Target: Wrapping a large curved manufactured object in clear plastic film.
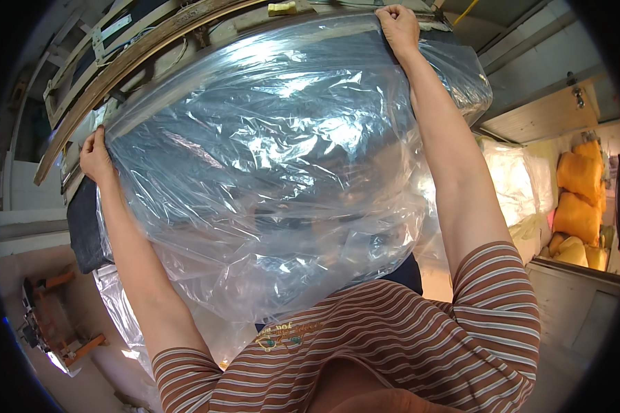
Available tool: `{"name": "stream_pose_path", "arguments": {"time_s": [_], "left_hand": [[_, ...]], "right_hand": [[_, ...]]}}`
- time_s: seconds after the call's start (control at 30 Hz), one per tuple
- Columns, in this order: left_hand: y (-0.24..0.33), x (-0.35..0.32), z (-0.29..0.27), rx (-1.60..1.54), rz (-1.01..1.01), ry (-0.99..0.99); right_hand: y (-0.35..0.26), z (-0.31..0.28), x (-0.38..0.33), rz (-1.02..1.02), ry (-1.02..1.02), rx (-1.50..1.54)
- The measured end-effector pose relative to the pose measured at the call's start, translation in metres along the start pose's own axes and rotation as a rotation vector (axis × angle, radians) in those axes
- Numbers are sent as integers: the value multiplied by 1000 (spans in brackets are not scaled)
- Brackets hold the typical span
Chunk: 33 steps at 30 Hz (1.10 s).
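Observation:
A wide sheet of clear plastic film (275,144) is stretched out in front of me, shiny and creased, hanging down toward my body. My left hand (98,157) pinches its far left corner beside the wooden rail. At the far right, my right hand (398,29) has its fingers closed on the film's far edge, with the arm reaching across the sheet. Between the two hands the far edge runs fairly straight. A dark surface shows through the film, and more of the film (461,79) spreads past my right wrist.
Long wooden rails (117,69) curve along the far left side. A small yellow object (282,8) lies at the far edge. On the right, orange bundles (577,199) fill an opening near a wooden panel (544,113). An orange metal frame (62,323) stands at lower left.

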<state>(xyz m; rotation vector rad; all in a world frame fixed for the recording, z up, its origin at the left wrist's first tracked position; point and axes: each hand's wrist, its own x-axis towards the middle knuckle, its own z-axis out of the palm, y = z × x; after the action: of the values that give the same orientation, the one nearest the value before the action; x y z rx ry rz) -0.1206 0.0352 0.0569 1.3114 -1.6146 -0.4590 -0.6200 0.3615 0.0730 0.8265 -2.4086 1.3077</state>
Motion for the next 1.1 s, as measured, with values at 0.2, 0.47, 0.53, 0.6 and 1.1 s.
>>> {"name": "stream_pose_path", "arguments": {"time_s": [0.2,0.47,0.53,0.6,1.1], "left_hand": [[-4,3,7,357,121,126],[-15,3,-19,-246,-243,-28],[-22,6,-21,-237,-241,-9],[-29,9,-27,-226,-226,17],[74,-108,-253,-81,-159,134]], "right_hand": [[34,11,17,-24,170,-56],[62,20,31,-63,356,15],[65,15,28,-221,198,-230],[51,18,21,-300,289,-249],[-55,-86,-111,309,-893,773]]}}
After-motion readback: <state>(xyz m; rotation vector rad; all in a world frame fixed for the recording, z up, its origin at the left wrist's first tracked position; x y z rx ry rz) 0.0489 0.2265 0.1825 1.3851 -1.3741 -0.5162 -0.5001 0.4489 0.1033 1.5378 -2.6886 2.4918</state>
